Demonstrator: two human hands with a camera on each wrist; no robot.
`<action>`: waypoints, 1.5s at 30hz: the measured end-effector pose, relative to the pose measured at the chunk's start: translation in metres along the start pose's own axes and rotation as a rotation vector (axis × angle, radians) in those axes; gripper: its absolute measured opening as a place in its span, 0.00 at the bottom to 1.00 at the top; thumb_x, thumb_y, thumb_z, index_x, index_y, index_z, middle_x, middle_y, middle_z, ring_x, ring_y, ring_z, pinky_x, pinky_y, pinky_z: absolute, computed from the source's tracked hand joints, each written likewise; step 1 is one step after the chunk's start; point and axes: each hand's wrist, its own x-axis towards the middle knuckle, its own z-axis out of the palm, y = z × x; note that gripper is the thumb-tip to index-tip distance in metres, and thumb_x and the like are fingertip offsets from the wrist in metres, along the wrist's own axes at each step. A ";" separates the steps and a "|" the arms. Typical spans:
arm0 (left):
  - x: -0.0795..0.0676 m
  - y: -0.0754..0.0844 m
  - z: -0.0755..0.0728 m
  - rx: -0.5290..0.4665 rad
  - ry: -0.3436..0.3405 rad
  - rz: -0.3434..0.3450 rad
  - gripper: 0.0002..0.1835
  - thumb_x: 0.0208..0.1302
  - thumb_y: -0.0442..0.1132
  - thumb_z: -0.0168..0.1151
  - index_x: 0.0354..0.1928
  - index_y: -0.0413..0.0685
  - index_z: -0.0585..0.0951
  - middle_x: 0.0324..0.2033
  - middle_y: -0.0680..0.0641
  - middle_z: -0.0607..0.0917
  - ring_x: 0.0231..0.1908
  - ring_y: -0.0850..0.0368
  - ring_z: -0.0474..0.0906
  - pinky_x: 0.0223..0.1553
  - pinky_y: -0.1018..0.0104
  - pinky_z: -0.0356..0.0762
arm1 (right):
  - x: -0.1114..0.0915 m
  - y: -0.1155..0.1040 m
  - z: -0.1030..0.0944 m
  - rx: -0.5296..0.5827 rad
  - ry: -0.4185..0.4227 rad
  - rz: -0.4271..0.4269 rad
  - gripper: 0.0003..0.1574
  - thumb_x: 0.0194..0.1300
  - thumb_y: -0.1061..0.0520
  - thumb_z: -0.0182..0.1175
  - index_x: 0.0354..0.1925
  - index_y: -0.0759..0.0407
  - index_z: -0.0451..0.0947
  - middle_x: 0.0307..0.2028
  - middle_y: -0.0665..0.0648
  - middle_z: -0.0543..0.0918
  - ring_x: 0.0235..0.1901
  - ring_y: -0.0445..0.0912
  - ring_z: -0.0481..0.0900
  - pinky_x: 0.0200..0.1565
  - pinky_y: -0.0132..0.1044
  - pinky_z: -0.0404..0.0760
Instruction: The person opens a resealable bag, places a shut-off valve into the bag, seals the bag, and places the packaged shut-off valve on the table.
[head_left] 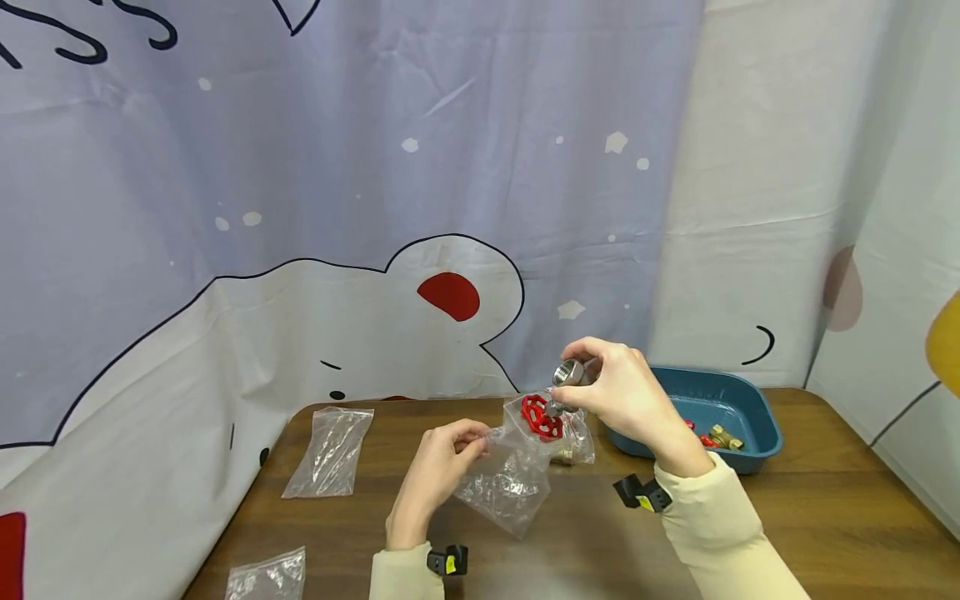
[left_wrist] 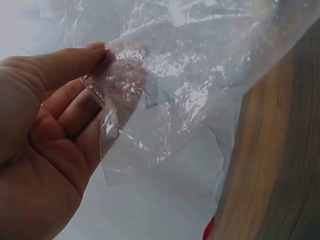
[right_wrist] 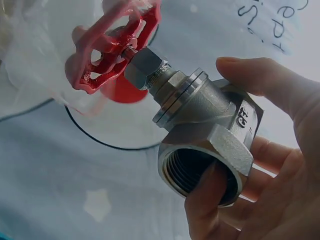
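Observation:
My right hand (head_left: 626, 393) grips a silver gate valve (right_wrist: 195, 110) by its threaded body, with one fingertip in the open port. The valve's red handwheel (head_left: 542, 418) points left, at the upper part of a clear plastic bag (head_left: 504, 483). Between thumb and fingers, my left hand (head_left: 441, 467) pinches the edge of that bag, which hangs slack and creased. In the left wrist view the bag film (left_wrist: 175, 75) spreads out from the fingertips. Whether the handwheel is inside the bag or behind its film, I cannot tell.
A blue basin (head_left: 771, 433) at the right holds brass and red valve parts (head_left: 723, 437). Behind the hands lies another bag (head_left: 583, 437) with a brass piece. Flat clear bags (head_left: 330, 454) (head_left: 268, 577) lie left on the wooden table (head_left: 585, 533); a printed curtain hangs behind.

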 end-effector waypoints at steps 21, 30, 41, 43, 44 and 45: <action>0.001 0.006 0.001 -0.106 -0.054 0.000 0.07 0.66 0.33 0.64 0.44 0.42 0.83 0.32 0.50 0.86 0.32 0.58 0.85 0.35 0.67 0.82 | -0.004 0.012 0.038 -0.111 -0.017 -0.056 0.22 0.46 0.52 0.76 0.41 0.52 0.82 0.29 0.45 0.80 0.28 0.41 0.75 0.29 0.37 0.74; -0.001 0.003 -0.002 -0.146 0.002 0.010 0.06 0.67 0.33 0.62 0.44 0.43 0.84 0.32 0.49 0.87 0.32 0.56 0.85 0.33 0.68 0.80 | -0.008 0.024 0.038 -0.086 0.019 -0.005 0.22 0.47 0.50 0.76 0.42 0.54 0.82 0.32 0.47 0.82 0.29 0.44 0.76 0.30 0.39 0.74; -0.003 0.010 -0.002 -0.173 -0.066 -0.038 0.12 0.64 0.33 0.66 0.48 0.41 0.80 0.40 0.45 0.85 0.36 0.52 0.85 0.34 0.67 0.80 | -0.007 0.045 0.048 0.161 -0.030 0.095 0.28 0.47 0.47 0.78 0.45 0.55 0.81 0.29 0.50 0.82 0.29 0.47 0.79 0.31 0.40 0.78; -0.004 0.009 -0.001 -0.180 -0.114 -0.064 0.17 0.62 0.35 0.68 0.52 0.42 0.78 0.45 0.43 0.84 0.38 0.51 0.84 0.35 0.65 0.80 | -0.007 0.048 0.049 0.196 -0.035 0.091 0.29 0.48 0.48 0.78 0.46 0.57 0.81 0.30 0.51 0.82 0.30 0.47 0.79 0.31 0.40 0.78; -0.004 0.009 -0.001 -0.185 -0.135 -0.078 0.20 0.61 0.36 0.69 0.54 0.43 0.76 0.48 0.43 0.82 0.40 0.52 0.84 0.35 0.65 0.80 | -0.007 0.049 0.050 0.219 -0.039 0.092 0.29 0.48 0.48 0.78 0.46 0.57 0.81 0.31 0.51 0.82 0.30 0.48 0.79 0.31 0.40 0.78; -0.003 0.004 0.001 -0.175 -0.150 -0.086 0.23 0.60 0.39 0.71 0.56 0.46 0.75 0.51 0.44 0.81 0.41 0.53 0.83 0.36 0.64 0.80 | -0.007 0.050 0.050 0.240 -0.045 0.094 0.28 0.48 0.48 0.78 0.46 0.57 0.81 0.31 0.52 0.82 0.31 0.48 0.79 0.32 0.40 0.78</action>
